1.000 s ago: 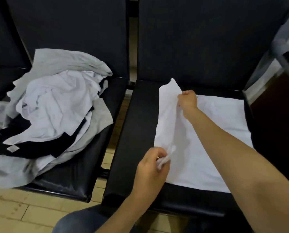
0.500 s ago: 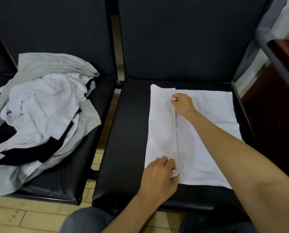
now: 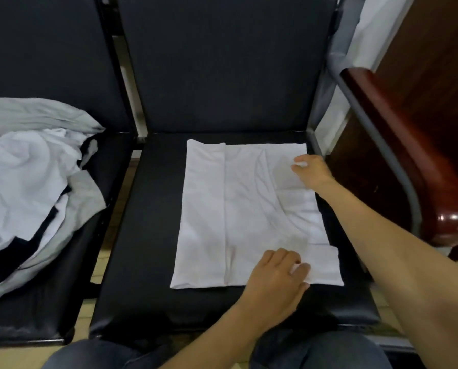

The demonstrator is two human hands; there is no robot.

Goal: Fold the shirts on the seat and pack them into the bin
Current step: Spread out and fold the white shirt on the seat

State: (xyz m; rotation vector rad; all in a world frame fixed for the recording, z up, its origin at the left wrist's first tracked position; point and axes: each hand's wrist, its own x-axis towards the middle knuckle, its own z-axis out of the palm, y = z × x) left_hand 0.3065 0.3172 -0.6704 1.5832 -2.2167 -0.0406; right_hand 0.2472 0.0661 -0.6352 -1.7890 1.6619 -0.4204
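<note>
Your left hand (image 3: pixel 275 282) lies on the near hem of the shirt (image 3: pixel 243 209), your right hand (image 3: pixel 313 173) on its far right edge, pinching or merely pressing cannot be told, shirt flat on the seat (image 3: pixel 148 235).

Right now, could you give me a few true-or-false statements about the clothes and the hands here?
1. The white shirt lies spread flat on the black seat. True.
2. Both hands are digging in the pile of clothes. False: the left hand is at the shirt's near edge and the right hand at its far right edge; nobody touches the pile.
3. One side of the shirt is already folded inward. True.
4. A bin stands on the seat beside the shirt. False: no bin is in view.
</note>
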